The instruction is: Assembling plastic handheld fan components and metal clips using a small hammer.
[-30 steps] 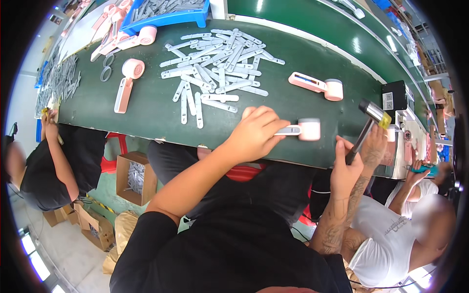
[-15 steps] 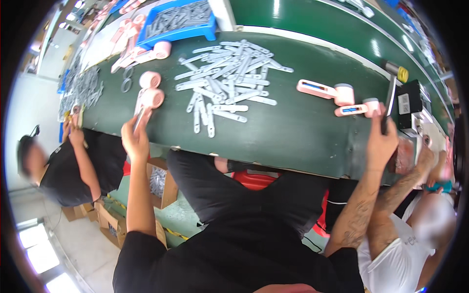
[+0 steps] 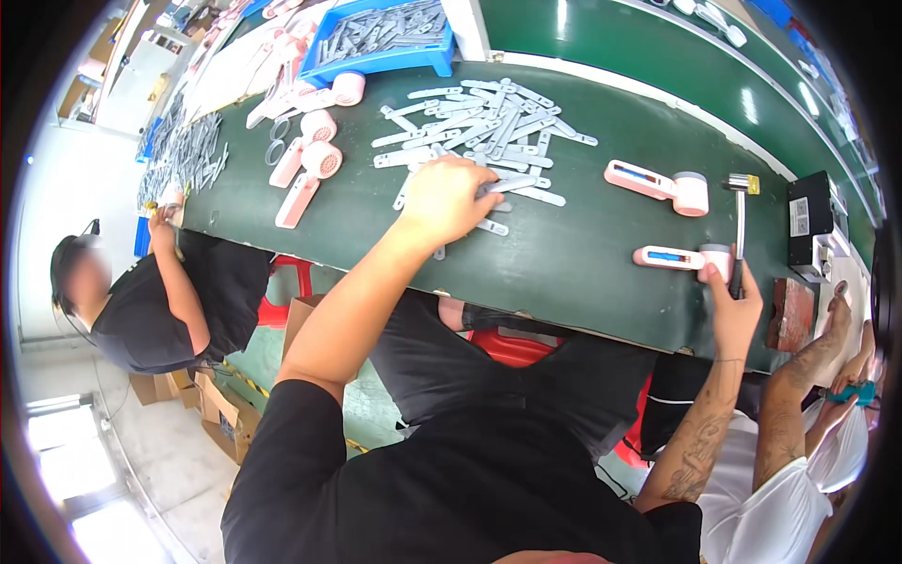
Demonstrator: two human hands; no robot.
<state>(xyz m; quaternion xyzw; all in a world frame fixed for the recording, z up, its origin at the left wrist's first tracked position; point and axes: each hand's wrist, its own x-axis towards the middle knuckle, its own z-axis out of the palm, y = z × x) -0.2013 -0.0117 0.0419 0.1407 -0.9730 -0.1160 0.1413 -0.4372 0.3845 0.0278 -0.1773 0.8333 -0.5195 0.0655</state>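
Observation:
My left hand (image 3: 446, 199) reaches over the pile of flat grey plastic strips (image 3: 512, 127), its fingers curled down and closed on a grey strip (image 3: 519, 182); the fingertips are partly hidden. My right hand (image 3: 737, 315) grips the dark handle of a hammer (image 3: 740, 221) with a yellowish head pointing away from me. The same hand's fingertips touch the round end of a pink dryer-shaped housing (image 3: 669, 257), which has blue parts in its handle slot. Beyond it lies a second pink housing (image 3: 648, 180) with a grey rim. Two more pink housings (image 3: 322, 160) rest side by side left of the pile.
A blue bin (image 3: 376, 66) of grey strips stands at the back, with more pink housings beside it. Grey rings (image 3: 277, 141) lie at left. On the right are a black box-shaped device (image 3: 813, 221) and a reddish block (image 3: 791, 315). Co-workers sit on both sides.
My left hand has let go of a pink housing at left and moved right onto the strip pile. My right hand has come nearer with the hammer, and the pink housing beside it has shifted.

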